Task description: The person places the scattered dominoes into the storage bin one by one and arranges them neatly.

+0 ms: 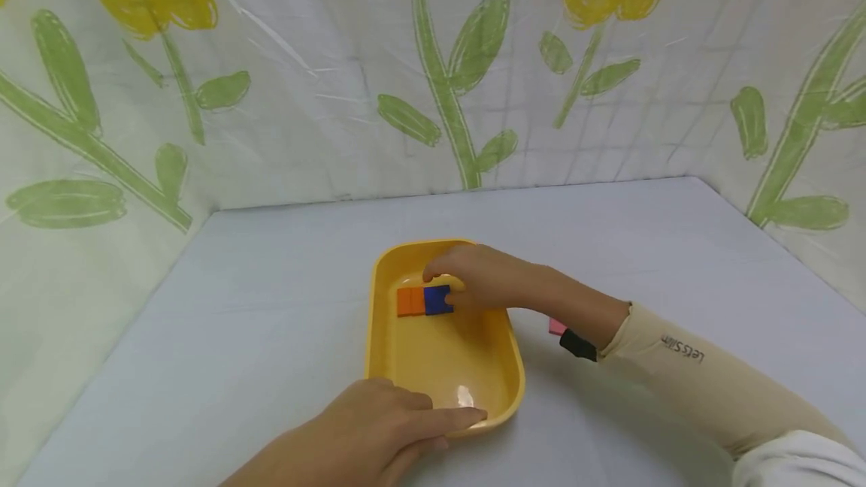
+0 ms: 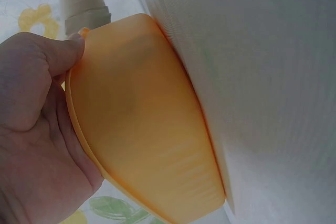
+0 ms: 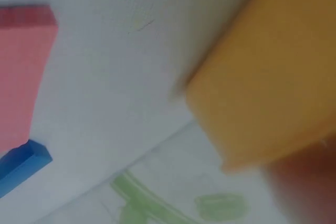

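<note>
A yellow plastic tub (image 1: 440, 367) stands on the table, and my left hand (image 1: 379, 427) grips its near rim. In the left wrist view the thumb of that hand lies against the rim of the tub (image 2: 142, 119). On the tub's floor, an orange block (image 1: 410, 302) with a seam across it sits side by side with a dark blue block (image 1: 437, 300). My right hand (image 1: 487, 276) reaches over the right wall into the tub. Its thumb is right at the blue block's edge, with the curved index finger spread apart above the block.
Right of the tub, partly under my right forearm, lie a pink block (image 1: 556, 327) and a black block (image 1: 578, 345). In the right wrist view a blue block (image 3: 23, 165) lies by the pink one. A flower-patterned curtain (image 1: 304, 96) hangs behind the pale table (image 1: 271, 337).
</note>
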Motion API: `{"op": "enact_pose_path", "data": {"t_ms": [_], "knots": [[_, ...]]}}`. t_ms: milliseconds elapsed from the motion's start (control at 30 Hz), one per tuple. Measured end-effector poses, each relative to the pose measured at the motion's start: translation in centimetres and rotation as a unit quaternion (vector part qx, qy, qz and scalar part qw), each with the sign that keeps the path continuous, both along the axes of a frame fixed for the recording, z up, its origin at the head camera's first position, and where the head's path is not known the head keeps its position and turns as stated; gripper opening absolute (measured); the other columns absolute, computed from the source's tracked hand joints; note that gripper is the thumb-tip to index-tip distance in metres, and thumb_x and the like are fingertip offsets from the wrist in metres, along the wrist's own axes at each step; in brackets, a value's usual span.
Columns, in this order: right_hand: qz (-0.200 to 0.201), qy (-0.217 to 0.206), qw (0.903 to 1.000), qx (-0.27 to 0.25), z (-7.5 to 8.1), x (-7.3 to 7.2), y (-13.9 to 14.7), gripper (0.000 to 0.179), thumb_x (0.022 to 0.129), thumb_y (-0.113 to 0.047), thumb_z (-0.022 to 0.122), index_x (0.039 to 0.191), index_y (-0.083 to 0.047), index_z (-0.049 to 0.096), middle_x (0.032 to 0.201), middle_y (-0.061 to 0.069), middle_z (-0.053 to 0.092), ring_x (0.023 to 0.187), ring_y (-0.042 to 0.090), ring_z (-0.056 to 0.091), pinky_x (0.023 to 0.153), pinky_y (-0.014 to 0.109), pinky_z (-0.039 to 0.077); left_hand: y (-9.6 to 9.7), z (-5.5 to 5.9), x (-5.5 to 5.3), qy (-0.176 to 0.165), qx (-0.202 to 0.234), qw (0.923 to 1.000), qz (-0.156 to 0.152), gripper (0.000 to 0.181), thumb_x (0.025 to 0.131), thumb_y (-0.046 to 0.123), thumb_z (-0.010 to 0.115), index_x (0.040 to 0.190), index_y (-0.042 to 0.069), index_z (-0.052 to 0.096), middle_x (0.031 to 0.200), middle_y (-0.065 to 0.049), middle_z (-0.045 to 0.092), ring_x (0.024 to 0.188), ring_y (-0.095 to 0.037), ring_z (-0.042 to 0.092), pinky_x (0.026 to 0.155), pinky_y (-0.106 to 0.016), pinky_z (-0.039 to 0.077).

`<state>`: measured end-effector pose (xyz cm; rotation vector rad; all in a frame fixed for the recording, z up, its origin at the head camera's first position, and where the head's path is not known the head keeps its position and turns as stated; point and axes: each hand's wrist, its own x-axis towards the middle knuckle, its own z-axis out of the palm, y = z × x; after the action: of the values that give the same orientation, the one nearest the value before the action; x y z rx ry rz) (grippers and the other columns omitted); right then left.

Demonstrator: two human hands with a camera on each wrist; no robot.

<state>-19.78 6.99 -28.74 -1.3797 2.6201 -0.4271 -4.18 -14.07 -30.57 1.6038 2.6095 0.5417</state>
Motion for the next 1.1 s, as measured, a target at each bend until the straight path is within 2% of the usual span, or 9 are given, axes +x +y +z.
{"op": "enact_pose_path", "data": {"t_ms": [67, 200, 367, 533, 600, 700, 833, 1100], "knots": [[-0.001, -0.012, 0.9995, -0.029, 0.5, 0.2, 0.9, 0.032, 0.091, -0.007, 0.071, 0.123, -0.007, 0.068, 0.119, 0.004, 0.067, 0.111, 0.022, 0.06, 0.099, 0.038, 0.047, 0.0, 0.1, 0.0, -0.018, -0.01, 0.9998, 0.003, 0.044, 0.106, 0.03, 0.052, 0.149, 0.035, 0.047, 0.072, 0.02, 0.045, 0.066, 0.003, 0.043, 0.063, -0.014, 0.035], [-0.021, 0.007, 0.9979, -0.061, 1.5, 0.4, 3.2, 0.03, 0.092, -0.005, 0.071, 0.122, -0.006, 0.068, 0.119, 0.006, 0.067, 0.11, 0.025, 0.061, 0.096, 0.04, 0.049, 0.1, 0.2, 0.1, -0.032, -0.009, 0.9995, 0.005, 0.045, 0.105, 0.029, 0.054, 0.149, 0.036, 0.047, 0.071, 0.02, 0.039, 0.066, 0.003, 0.042, 0.065, -0.014, 0.037], [-0.077, 0.037, 0.9947, -0.057, 1.8, 0.4, 6.3, 0.028, 0.092, -0.006, 0.072, 0.12, -0.006, 0.069, 0.117, 0.007, 0.068, 0.104, 0.025, 0.064, 0.088, 0.039, 0.054, 0.0, -0.1, 0.2, 0.006, 0.018, 0.9998, 0.0, 0.047, 0.102, 0.026, 0.059, 0.147, 0.035, 0.048, 0.07, 0.019, 0.038, 0.065, 0.001, 0.042, 0.066, -0.014, 0.037], [-0.154, 0.049, 0.9867, -0.022, 1.2, 0.6, 8.7, 0.022, 0.091, -0.011, 0.072, 0.112, -0.005, 0.07, 0.107, 0.008, 0.069, 0.094, 0.026, 0.064, 0.081, 0.041, 0.055, 0.0, -0.4, 0.2, 0.052, 0.047, 0.9975, -0.009, 0.047, 0.1, 0.024, 0.063, 0.145, 0.033, 0.05, 0.07, 0.018, 0.041, 0.065, 0.001, 0.042, 0.065, -0.012, 0.036], [-0.185, 0.047, 0.9817, -0.005, 0.9, 0.7, 9.3, 0.021, 0.091, -0.012, 0.072, 0.11, -0.004, 0.071, 0.102, 0.009, 0.068, 0.091, 0.026, 0.063, 0.079, 0.041, 0.054, 0.0, -0.5, 0.2, 0.047, 0.045, 0.9978, -0.01, 0.046, 0.101, 0.025, 0.062, 0.145, 0.033, 0.05, 0.07, 0.018, 0.041, 0.065, 0.001, 0.042, 0.065, -0.012, 0.036], [-0.22, 0.037, 0.9746, 0.022, 0.7, 0.7, 9.8, 0.021, 0.09, -0.015, 0.073, 0.107, -0.003, 0.071, 0.096, 0.009, 0.067, 0.087, 0.024, 0.061, 0.076, 0.041, 0.054, 0.0, -0.3, 0.2, 0.017, 0.031, 0.9994, -0.007, 0.045, 0.102, 0.025, 0.059, 0.146, 0.034, 0.049, 0.07, 0.019, 0.039, 0.065, 0.002, 0.042, 0.065, -0.011, 0.035], [-0.237, 0.017, 0.9691, 0.068, 0.7, 0.6, 10.0, 0.022, 0.09, -0.018, 0.075, 0.105, -0.003, 0.07, 0.092, 0.006, 0.066, 0.082, 0.023, 0.059, 0.072, 0.039, 0.054, 0.0, -0.2, 0.2, 0.002, 0.025, 0.9997, -0.004, 0.046, 0.103, 0.025, 0.059, 0.146, 0.034, 0.048, 0.07, 0.019, 0.038, 0.065, 0.003, 0.041, 0.066, -0.011, 0.036], [-0.259, -0.042, 0.9542, 0.143, 0.5, 0.1, 10.3, 0.022, 0.09, -0.022, 0.072, 0.095, -0.004, 0.061, 0.082, 0.003, 0.058, 0.075, 0.021, 0.055, 0.067, 0.037, 0.049, 0.1, -0.3, 0.2, 0.021, 0.04, 0.999, -0.006, 0.047, 0.101, 0.024, 0.061, 0.146, 0.033, 0.05, 0.07, 0.019, 0.039, 0.065, 0.003, 0.041, 0.066, -0.01, 0.035]]}}
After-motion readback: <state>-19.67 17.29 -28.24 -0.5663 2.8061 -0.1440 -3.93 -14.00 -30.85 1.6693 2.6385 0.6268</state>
